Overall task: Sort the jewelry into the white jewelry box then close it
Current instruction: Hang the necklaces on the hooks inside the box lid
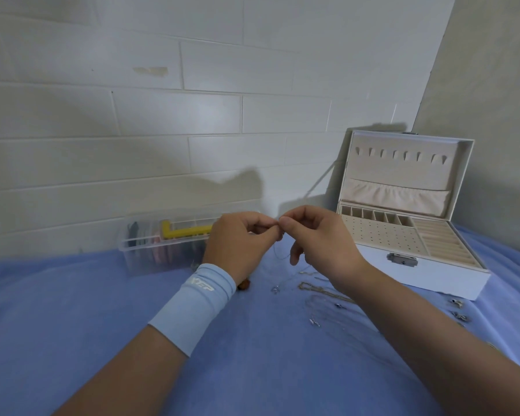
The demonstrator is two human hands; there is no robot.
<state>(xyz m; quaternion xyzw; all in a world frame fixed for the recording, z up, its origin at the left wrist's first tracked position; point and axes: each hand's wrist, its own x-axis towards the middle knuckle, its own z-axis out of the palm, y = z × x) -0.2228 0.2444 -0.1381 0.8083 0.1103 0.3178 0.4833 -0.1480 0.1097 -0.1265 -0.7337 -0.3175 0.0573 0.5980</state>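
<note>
On blue cloth by brick wall: open jewelry box, pinched chain.

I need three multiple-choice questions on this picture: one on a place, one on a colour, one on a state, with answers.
1. Where is the white jewelry box? A) left side B) right side C) on the person's lap
2. What colour is the cloth? A) blue B) red C) black
3. How is the box's lid? A) shut B) removed C) open, upright
Answers: 1 B, it stands beyond the right hand; 2 A, blue cloth lies under the jewelry; 3 C, its lining faces the camera.
</note>
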